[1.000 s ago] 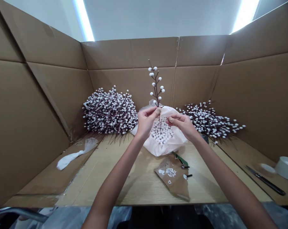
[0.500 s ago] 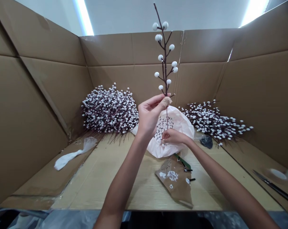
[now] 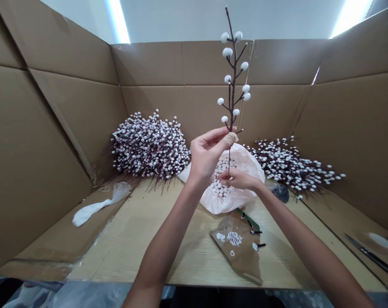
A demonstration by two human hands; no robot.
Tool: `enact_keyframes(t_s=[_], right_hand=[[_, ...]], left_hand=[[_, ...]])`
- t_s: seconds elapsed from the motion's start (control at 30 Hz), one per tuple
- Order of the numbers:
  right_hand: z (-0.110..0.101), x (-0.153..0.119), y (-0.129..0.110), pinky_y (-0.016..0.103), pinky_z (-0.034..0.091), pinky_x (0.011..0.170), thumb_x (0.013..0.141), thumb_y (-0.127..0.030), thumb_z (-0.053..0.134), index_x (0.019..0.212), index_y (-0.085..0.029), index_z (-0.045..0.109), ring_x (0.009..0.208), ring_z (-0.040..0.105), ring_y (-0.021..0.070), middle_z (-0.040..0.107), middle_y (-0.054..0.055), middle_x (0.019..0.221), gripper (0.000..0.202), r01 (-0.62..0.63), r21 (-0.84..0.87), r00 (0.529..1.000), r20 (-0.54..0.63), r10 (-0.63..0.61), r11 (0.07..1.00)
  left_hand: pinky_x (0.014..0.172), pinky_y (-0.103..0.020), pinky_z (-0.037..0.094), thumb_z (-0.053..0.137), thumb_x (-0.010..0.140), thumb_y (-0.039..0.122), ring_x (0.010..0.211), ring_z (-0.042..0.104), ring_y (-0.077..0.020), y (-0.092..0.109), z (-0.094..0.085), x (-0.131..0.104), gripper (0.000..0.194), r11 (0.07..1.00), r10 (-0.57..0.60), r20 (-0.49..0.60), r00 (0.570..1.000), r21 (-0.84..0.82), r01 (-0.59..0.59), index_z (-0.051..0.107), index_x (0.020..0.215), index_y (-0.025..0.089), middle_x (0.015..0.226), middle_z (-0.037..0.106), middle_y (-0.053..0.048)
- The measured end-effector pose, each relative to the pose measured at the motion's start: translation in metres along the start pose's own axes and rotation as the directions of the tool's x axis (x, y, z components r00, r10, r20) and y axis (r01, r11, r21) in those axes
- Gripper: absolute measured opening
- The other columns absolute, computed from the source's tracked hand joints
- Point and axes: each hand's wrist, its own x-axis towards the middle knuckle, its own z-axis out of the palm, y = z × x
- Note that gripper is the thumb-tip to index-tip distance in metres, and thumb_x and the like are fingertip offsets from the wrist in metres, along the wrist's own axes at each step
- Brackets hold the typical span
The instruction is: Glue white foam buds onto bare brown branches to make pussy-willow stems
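My left hand (image 3: 209,154) pinches an artificial berry branch (image 3: 232,92) near its lower end and holds it upright. White berries sit on many of its brown twigs; a few twig tips are bare. Tan tape or a covering wraps the thumb's tip. Below, my right hand (image 3: 240,179) is over an open white plastic bag (image 3: 250,160), its fingers drawn together beside the branch's thin lower stem. What those fingers hold, if anything, is too small to make out. Loose white berries (image 3: 221,188) fill the bag's middle.
Berry branches lie in a large pile (image 3: 150,145) at left and a smaller pile (image 3: 293,164) at right. A glue-marked cardboard piece (image 3: 240,252), white plastic bag (image 3: 94,210), dark bundle (image 3: 280,192) and scissors (image 3: 373,256) lie around. Cardboard walls (image 3: 155,64) enclose the table.
My right hand has risen slightly from the loose berries toward the lower stem. The branch and my left hand appear farther right, partly because the camera view has shifted.
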Motion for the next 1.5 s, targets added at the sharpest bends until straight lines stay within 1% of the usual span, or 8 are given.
enact_keyframes(t_s=[0.2,0.33,0.43,0.53,0.83,1.27,1.43,1.5], right_hand=[[-0.042,-0.018,-0.041,0.028,0.053,0.073,0.077,-0.036,0.069,0.095,-0.017,0.068,0.084,0.062,0.0154,0.066,0.006,0.097,0.026,0.086,0.366,0.995,0.022,-0.101,0.927],[-0.049,-0.026,-0.064,0.026,0.054,0.075,0.070,-0.028,0.078,0.090,-0.018,0.066,0.078,0.063,0.0124,0.065,0.002,0.089,0.026,0.266,0.549,0.960,-0.224,-0.167,0.793],[-0.047,-0.030,-0.078,0.022,0.054,0.068,0.069,-0.025,0.079,0.086,-0.018,0.066,0.071,0.062,0.0097,0.065,0.000,0.080,0.022,0.496,0.560,0.808,-0.577,-0.117,0.664],[-0.044,-0.033,-0.089,0.020,0.054,0.070,0.073,-0.025,0.077,0.091,-0.020,0.068,0.072,0.063,0.0084,0.067,0.000,0.083,0.021,0.623,0.538,0.690,-0.721,-0.073,0.569],[-0.039,-0.043,-0.103,0.030,0.058,0.079,0.073,-0.031,0.077,0.078,-0.021,0.066,0.075,0.068,0.0125,0.070,-0.001,0.079,0.016,0.694,0.518,0.638,-0.764,-0.093,0.500],[-0.037,-0.047,-0.107,0.036,0.057,0.085,0.080,-0.028,0.071,0.083,-0.021,0.066,0.086,0.069,0.0157,0.071,0.001,0.088,0.010,0.658,0.547,0.701,-0.696,-0.155,0.518],[-0.045,-0.060,-0.114,0.032,0.057,0.081,0.079,-0.026,0.071,0.079,-0.022,0.067,0.077,0.067,0.0136,0.068,-0.001,0.082,0.006,0.727,0.387,0.558,-0.815,-0.160,0.567],[-0.043,-0.073,-0.126,0.030,0.056,0.078,0.080,-0.023,0.069,0.081,-0.022,0.069,0.078,0.066,0.0138,0.067,0.001,0.087,0.002,0.723,0.330,0.574,-0.776,-0.262,0.607]], left_hand=[[0.071,-0.027,0.053,0.075,0.059,0.016,0.067,0.064,-0.0113,0.001,-0.003,0.002,0.010,0.999,-0.025,-0.007,1.000,-0.035,0.025,0.073,0.069,0.018,0.077,0.073,-0.002],[0.067,-0.026,0.052,0.076,0.057,0.015,0.067,0.064,-0.0115,0.002,-0.004,0.001,0.011,1.000,-0.015,-0.022,1.000,-0.018,0.015,0.073,0.068,0.017,0.076,0.073,-0.003],[0.064,-0.024,0.052,0.077,0.057,0.016,0.065,0.064,-0.0115,0.003,-0.003,0.000,0.013,1.000,-0.006,-0.027,1.000,0.015,0.007,0.075,0.071,0.016,0.073,0.073,-0.003],[0.064,-0.024,0.053,0.078,0.057,0.017,0.064,0.064,-0.0111,0.003,0.000,-0.001,0.016,1.000,-0.014,-0.029,0.999,0.021,0.015,0.075,0.072,0.016,0.074,0.073,-0.004],[0.059,-0.020,0.052,0.076,0.057,0.012,0.058,0.061,-0.0072,-0.004,0.006,-0.003,0.013,0.997,0.072,-0.083,0.994,0.037,-0.069,0.072,0.068,0.018,0.067,0.070,0.001],[0.058,-0.020,0.052,0.074,0.060,0.013,0.058,0.061,-0.0074,-0.004,0.005,-0.008,0.012,0.986,0.131,-0.075,0.989,0.116,-0.122,0.071,0.071,0.018,0.065,0.069,0.002],[0.061,-0.024,0.053,0.075,0.057,0.016,0.060,0.062,-0.0096,-0.006,-0.013,-0.006,0.014,0.975,0.085,-0.130,0.988,0.214,-0.056,0.070,0.069,0.018,0.070,0.071,-0.001],[0.060,-0.024,0.052,0.075,0.056,0.017,0.060,0.061,-0.0099,-0.005,-0.024,-0.003,0.014,0.967,0.058,-0.140,0.988,0.255,-0.020,0.070,0.069,0.017,0.070,0.071,-0.001]])
